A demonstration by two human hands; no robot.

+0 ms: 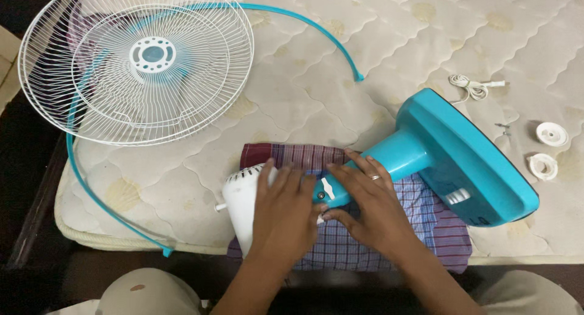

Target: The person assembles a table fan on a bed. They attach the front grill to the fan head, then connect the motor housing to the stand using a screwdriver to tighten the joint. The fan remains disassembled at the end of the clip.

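A: Nearest the camera, the person's left hand lies flat, fingers together and slack, on the white ribbed plastic motor housing of a dismantled table fan. It covers the housing, grips nothing.

B: And the right hand?

A: Fingers spread a little, tips on the turquoise plastic neck joint where housing meets stem; thumb tucked under, so whether it pinches anything can't be told. The fan body lies on its side on a purple-and-blue checked cloth at the mattress's near edge.

B: Risk there?

A: Probably the edge itself. The housing is round, w/ a bare metal shaft sticking out left; if a hand presses off-centre it could roll toward the person and drop. The cloth may slide on the quilted cream mattress too.

B: Farther out?

A: The turquoise slab-shaped fan base is heavy-looking, angled right; it might lever the neck if it shifts. Beyond it, two small screws and two white round plastic caps lie loose, near the coiled white cord. A bump on a soft mattress could send the screws into the quilting dips.

B: And far left?

A: The white wire fan guard w/ its thin turquoise rim band overhangs the mattress corner, well apart from the hands; a nudge might tip it off.
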